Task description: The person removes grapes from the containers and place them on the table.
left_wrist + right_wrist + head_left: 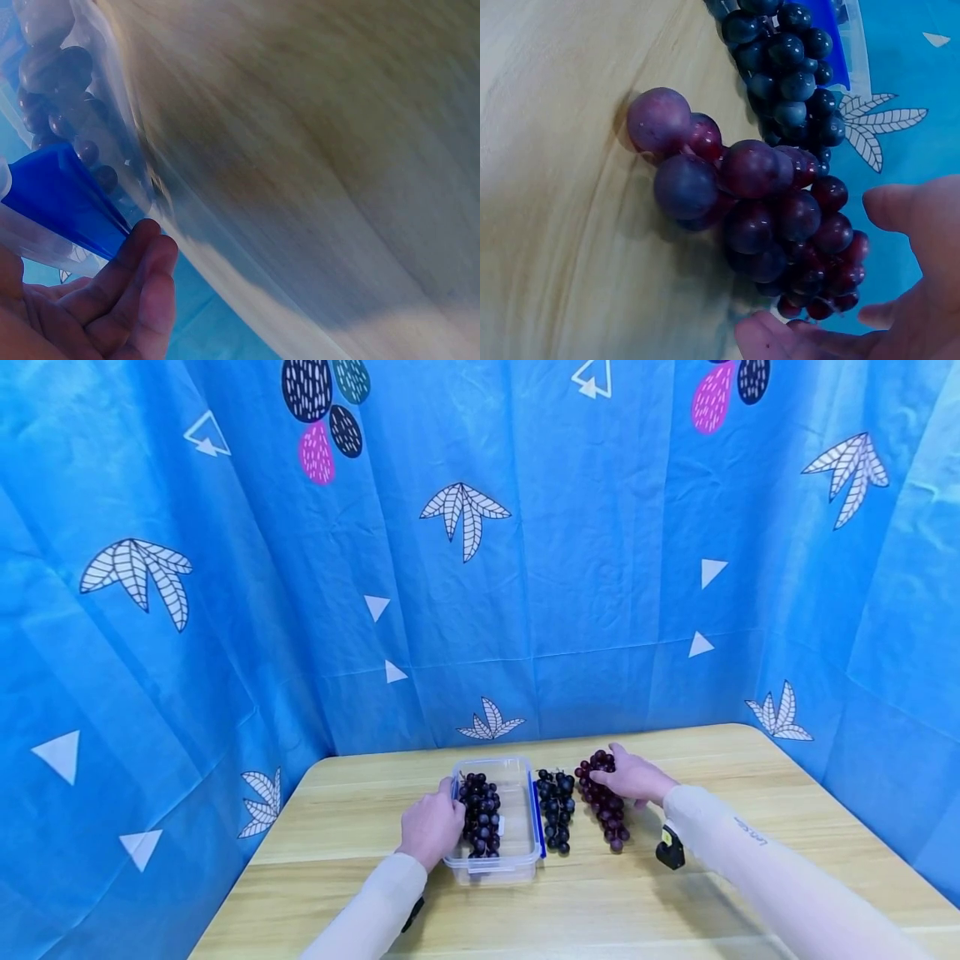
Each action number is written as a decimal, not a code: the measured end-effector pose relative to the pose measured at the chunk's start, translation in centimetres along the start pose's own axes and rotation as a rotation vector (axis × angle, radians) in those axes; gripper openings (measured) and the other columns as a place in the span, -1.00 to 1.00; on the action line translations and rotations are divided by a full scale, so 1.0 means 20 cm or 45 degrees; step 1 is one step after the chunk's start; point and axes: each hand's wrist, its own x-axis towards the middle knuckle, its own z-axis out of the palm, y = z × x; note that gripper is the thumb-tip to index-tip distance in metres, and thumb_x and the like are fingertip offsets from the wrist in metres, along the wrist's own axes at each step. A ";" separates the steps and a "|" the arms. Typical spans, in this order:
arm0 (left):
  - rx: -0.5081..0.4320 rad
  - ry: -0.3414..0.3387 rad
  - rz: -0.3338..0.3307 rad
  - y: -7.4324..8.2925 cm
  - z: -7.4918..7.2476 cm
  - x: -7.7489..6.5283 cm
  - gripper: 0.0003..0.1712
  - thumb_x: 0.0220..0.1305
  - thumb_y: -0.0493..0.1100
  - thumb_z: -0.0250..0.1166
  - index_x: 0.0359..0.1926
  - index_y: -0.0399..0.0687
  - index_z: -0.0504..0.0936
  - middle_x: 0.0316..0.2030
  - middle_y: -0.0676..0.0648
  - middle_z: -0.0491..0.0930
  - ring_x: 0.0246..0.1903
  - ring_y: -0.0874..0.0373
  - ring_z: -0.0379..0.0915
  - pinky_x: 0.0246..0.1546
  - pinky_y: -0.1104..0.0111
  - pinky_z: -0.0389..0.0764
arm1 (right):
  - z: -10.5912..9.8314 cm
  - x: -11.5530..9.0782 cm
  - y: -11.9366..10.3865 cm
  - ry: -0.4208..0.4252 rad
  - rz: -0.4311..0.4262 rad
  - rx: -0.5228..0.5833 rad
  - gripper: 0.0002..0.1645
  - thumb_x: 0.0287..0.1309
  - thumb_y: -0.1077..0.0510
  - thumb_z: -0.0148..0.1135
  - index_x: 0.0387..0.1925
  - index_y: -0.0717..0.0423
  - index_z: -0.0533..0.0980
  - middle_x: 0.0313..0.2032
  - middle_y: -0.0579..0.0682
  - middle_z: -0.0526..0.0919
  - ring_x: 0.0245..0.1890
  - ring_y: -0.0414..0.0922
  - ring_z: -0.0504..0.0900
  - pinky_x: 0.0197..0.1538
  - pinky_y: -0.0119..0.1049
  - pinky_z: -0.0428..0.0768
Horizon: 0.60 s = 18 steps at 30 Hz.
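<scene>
My left hand [433,825] grips the left side of a clear plastic container [513,862]. In the left wrist view its fingers [154,277] curl against a blue locking flap [64,199] on the container's side. Inside the container, along the left, lies a bunch of dark grapes [481,814]. My right hand [633,777] is at the upper end of a bunch of red-purple grapes [606,806] lying on the table. In the right wrist view its thumb [892,208] and fingers [780,341] are spread apart around the stem end of that bunch.
A bunch of blue-black grapes [556,814] lies between the container and the red-purple bunch. Another blue flap [538,822] hangs along the container's right side. The wooden table [337,810] backs onto a blue patterned curtain [585,568], which also hangs at both sides.
</scene>
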 end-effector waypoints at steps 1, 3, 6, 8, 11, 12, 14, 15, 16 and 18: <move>0.001 0.003 0.002 0.00 0.00 0.00 -0.38 0.40 -0.04 0.12 0.41 -0.16 0.37 -0.46 -0.14 0.66 -0.69 0.14 0.36 -0.65 0.28 0.39 | -0.01 0.00 -0.01 0.012 -0.008 -0.028 0.09 0.39 -0.17 0.13 0.57 0.30 -0.21 -0.02 0.43 0.60 -0.72 -0.18 0.37 -0.43 -0.09 0.65; 0.003 0.009 0.005 0.00 0.00 0.00 -0.38 0.40 -0.04 0.12 0.41 -0.16 0.37 -0.45 -0.15 0.67 -0.69 0.14 0.37 -0.65 0.27 0.40 | -0.02 0.00 -0.02 0.043 -0.043 -0.088 0.07 0.39 -0.18 0.13 0.55 0.34 -0.16 -0.01 0.44 0.60 -0.55 -0.02 0.60 -0.20 0.03 0.68; 0.009 0.015 0.005 0.00 0.00 0.00 -0.38 0.39 -0.04 0.13 0.40 -0.16 0.38 -0.43 -0.16 0.68 -0.68 0.14 0.38 -0.65 0.27 0.40 | -0.03 -0.01 -0.06 0.091 -0.084 -0.162 0.05 0.38 -0.20 0.13 0.54 0.36 -0.07 0.23 0.52 0.43 0.09 0.33 0.58 0.23 0.24 0.48; 0.009 0.019 0.010 0.00 0.00 0.00 -0.39 0.39 -0.05 0.13 0.40 -0.17 0.39 -0.44 -0.15 0.67 -0.68 0.13 0.38 -0.65 0.26 0.40 | -0.04 -0.02 -0.08 0.126 -0.110 -0.219 0.03 0.38 -0.21 0.12 0.53 0.37 -0.01 0.39 0.53 0.21 0.36 0.46 0.25 0.37 0.34 0.25; 0.011 0.021 0.008 0.00 0.00 0.01 -0.39 0.39 -0.05 0.13 0.40 -0.16 0.39 -0.45 -0.15 0.66 -0.68 0.13 0.37 -0.66 0.27 0.39 | -0.05 -0.03 -0.13 0.163 -0.132 -0.304 0.01 0.36 -0.23 0.13 0.52 0.34 0.05 0.42 0.49 0.19 0.41 0.47 0.16 0.39 0.35 0.20; 0.009 0.020 0.007 0.00 0.00 0.01 -0.38 0.39 -0.05 0.13 0.40 -0.16 0.38 -0.45 -0.15 0.66 -0.68 0.13 0.37 -0.66 0.27 0.39 | -0.05 -0.03 -0.14 0.179 -0.139 -0.338 0.00 0.35 -0.23 0.14 0.51 0.33 0.08 0.41 0.48 0.23 0.39 0.47 0.19 0.37 0.36 0.24; 0.016 0.022 0.009 0.00 0.01 0.01 -0.38 0.39 -0.05 0.13 0.40 -0.16 0.39 -0.42 -0.17 0.68 -0.68 0.13 0.38 -0.66 0.26 0.40 | -0.05 -0.04 -0.17 0.207 -0.148 -0.393 -0.04 0.34 -0.22 0.16 0.49 0.30 0.14 0.37 0.45 0.29 0.35 0.44 0.27 0.30 0.36 0.32; 0.019 0.022 0.005 0.00 0.01 0.01 -0.38 0.39 -0.05 0.13 0.40 -0.15 0.39 -0.40 -0.18 0.69 -0.67 0.13 0.39 -0.65 0.26 0.41 | -0.05 -0.04 -0.19 0.219 -0.154 -0.417 -0.06 0.33 -0.21 0.18 0.48 0.29 0.17 0.35 0.44 0.33 0.33 0.42 0.30 0.26 0.35 0.37; 0.022 0.023 0.006 0.00 0.01 0.01 -0.38 0.39 -0.04 0.13 0.40 -0.16 0.39 -0.38 -0.19 0.70 -0.67 0.12 0.40 -0.64 0.25 0.42 | -0.05 -0.04 -0.21 0.231 -0.162 -0.440 -0.09 0.31 -0.20 0.19 0.46 0.28 0.21 0.32 0.43 0.36 0.30 0.40 0.34 0.23 0.34 0.41; 0.028 0.024 0.007 0.00 0.01 0.01 -0.38 0.38 -0.04 0.14 0.40 -0.16 0.39 -0.35 -0.21 0.72 -0.65 0.12 0.43 -0.63 0.24 0.45 | -0.04 -0.04 -0.24 0.236 -0.172 -0.474 -0.12 0.30 -0.18 0.22 0.44 0.26 0.26 0.28 0.41 0.40 0.26 0.36 0.38 0.17 0.31 0.46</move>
